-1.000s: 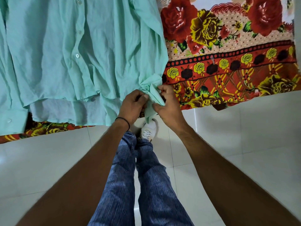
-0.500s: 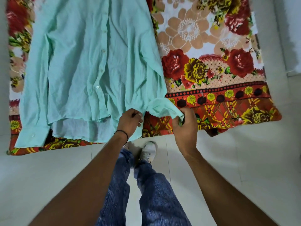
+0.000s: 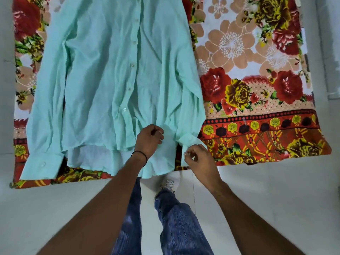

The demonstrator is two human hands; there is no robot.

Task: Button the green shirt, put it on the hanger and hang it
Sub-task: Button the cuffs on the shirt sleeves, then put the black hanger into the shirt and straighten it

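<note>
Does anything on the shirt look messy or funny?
Yes. The green shirt is creased all over, and its sleeve cuff by the right hand is bunched up, while the other cuff lies flat on the flowered cloth.

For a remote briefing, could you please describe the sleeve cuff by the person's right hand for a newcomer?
A green shirt lies spread on a floral sheet. At its end nearest the person, the bunched cuff sits at the right hand; the flat cuff opposite shows its button.
</note>
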